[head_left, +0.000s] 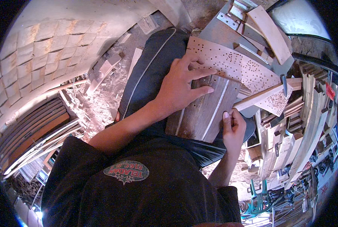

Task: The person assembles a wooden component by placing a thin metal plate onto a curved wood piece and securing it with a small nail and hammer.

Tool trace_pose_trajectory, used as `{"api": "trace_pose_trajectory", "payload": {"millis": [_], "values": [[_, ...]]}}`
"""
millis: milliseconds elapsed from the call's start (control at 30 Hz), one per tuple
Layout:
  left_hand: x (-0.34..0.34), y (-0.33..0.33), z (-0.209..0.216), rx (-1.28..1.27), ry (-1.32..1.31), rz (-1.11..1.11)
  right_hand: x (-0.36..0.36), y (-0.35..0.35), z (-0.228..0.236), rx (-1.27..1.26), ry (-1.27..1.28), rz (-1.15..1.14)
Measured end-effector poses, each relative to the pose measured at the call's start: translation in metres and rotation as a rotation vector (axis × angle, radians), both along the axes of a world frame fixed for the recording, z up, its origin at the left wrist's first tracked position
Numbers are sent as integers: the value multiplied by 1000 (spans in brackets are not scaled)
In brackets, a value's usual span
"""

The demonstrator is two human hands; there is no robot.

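A dark brown wooden board (203, 108) with pale lengthwise strips rests across my lap. My left hand (178, 83) is over its far left part, thumb and index finger spread apart, with the thumb touching or just above the surface. At the board's right edge is my right hand (234, 126), fingers curled and thumb pressed against the wood. Just beyond lies a pale panel (233, 62) dotted with many small holes, its near edge close to my left fingertips. A light wooden strip (260, 95) runs from beside my right hand across the panel. A small grey-bladed tool (284, 85) lies near the strip's far end.
Under the panel is a grey sheet (218, 28) carrying loose wood pieces (269, 34) and a metal plate (228, 20). Long timber pieces (309, 113) crowd the right side, with a green chair (260, 196) beyond. Shavings (101, 108) and offcuts cover the floor at left, near stacked curved slats (32, 128).
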State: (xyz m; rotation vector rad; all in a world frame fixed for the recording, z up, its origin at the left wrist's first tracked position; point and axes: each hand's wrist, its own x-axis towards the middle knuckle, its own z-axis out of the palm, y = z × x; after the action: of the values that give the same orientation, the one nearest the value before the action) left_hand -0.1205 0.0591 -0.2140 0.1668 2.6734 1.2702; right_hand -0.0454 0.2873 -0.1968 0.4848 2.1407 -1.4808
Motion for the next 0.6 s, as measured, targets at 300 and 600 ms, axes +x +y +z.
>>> {"api": "trace_pose_trajectory", "payload": {"millis": [300,600], "values": [[-5,-1,1,42,-69,-11,-2,0,2,0,-11,16],[-5,-1,0,46,-70,-3,-1,0,1,-33,-26,-23]]}}
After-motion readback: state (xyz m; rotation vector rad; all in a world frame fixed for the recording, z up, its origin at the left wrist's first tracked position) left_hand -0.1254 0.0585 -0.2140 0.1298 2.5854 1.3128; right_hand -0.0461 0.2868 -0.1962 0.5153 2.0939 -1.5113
